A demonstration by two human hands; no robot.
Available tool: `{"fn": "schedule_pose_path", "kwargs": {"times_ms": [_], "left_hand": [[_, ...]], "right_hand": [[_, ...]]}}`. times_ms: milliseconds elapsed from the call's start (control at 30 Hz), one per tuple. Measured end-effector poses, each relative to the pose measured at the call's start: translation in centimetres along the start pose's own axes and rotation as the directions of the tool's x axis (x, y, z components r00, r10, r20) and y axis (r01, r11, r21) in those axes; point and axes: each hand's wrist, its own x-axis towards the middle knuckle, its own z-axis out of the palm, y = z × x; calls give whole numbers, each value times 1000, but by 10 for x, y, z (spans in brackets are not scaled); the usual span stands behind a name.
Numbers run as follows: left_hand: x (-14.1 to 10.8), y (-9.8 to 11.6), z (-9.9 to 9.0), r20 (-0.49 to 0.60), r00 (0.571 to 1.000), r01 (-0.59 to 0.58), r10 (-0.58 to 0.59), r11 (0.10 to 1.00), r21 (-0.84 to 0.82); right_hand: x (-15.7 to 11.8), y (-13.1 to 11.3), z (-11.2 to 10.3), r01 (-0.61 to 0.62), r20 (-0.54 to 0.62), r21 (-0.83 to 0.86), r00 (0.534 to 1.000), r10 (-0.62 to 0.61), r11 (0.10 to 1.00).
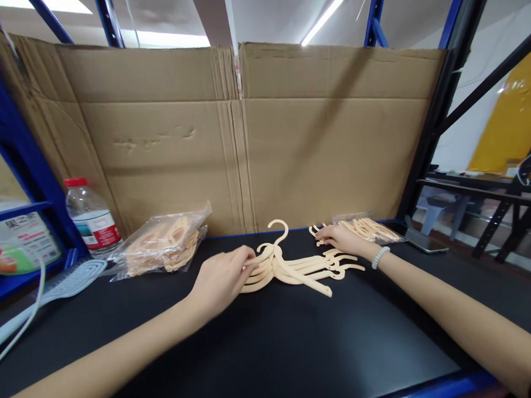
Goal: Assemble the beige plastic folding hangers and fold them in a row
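Note:
Near the middle of the black table, my left hand (222, 280) pinches one arm of a beige plastic folding hanger (277, 257). Its hook points up, and its other arm slants down to the right. More beige hangers or hanger pieces (310, 267) lie beneath and beside it, their curved ends to the right. Farther back on the right, my right hand (342, 238) has its fingers closed over beige hooked hanger pieces (317, 231); the fingertips are partly hidden. Beside it lies a clear bag with beige pieces (372, 229).
At back left, a clear plastic bag of beige hangers (162, 241) lies by a red-capped bottle (92, 218). A light blue hairbrush (75, 280) and white cable (36, 297) are at left, a phone (426, 240) at right. Cardboard (166, 150) walls the table's back.

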Motion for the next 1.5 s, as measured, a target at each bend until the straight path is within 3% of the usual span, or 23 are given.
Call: {"fn": "schedule_pose_path", "kwargs": {"times_ms": [200, 367, 633, 833, 1000, 1133, 1233, 1300, 1433, 1500], "left_hand": [[-31, 9, 17, -115, 987, -117, 113, 993, -27], [-35, 5, 28, -112, 993, -42, 26, 989, -143], [-33, 5, 27, -72, 994, 68, -87, 970, -232], [-33, 5, 28, -107, 989, 75, -103, 968, -238], [-34, 3, 29, -104, 987, 98, -126, 965, -242], [-34, 3, 29, -99, 983, 124, -156, 953, -278], [-33, 4, 29, -81, 979, 152, -188, 932, -329], [-33, 3, 30, -62, 977, 169, -204, 918, -359], [-34, 1, 32, -63, 980, 151, -189, 911, -385], [-35, 0, 32, -71, 981, 141, -181, 912, -386]], "right_hand": [[-1, 2, 1, -13, -12, 28, 1000, 13, 1000], [-3, 6, 1, -15, -11, 46, 1000, 16, 999], [-4, 12, 9, 37, -44, 112, 999, -32, 993], [-6, 17, 11, -4, -180, 195, 983, 40, 981], [-7, 8, 6, -86, -379, 318, 901, 209, 944], [-5, -3, 0, -92, -485, 489, 798, 358, 867], [-5, -16, -7, -59, -500, 595, 754, 427, 802], [-6, -28, -15, -22, -466, 696, 746, 475, 718], [-7, -59, -29, 67, -340, 887, 766, 546, 457], [-9, -73, -30, 69, -311, 909, 769, 558, 411]]}}
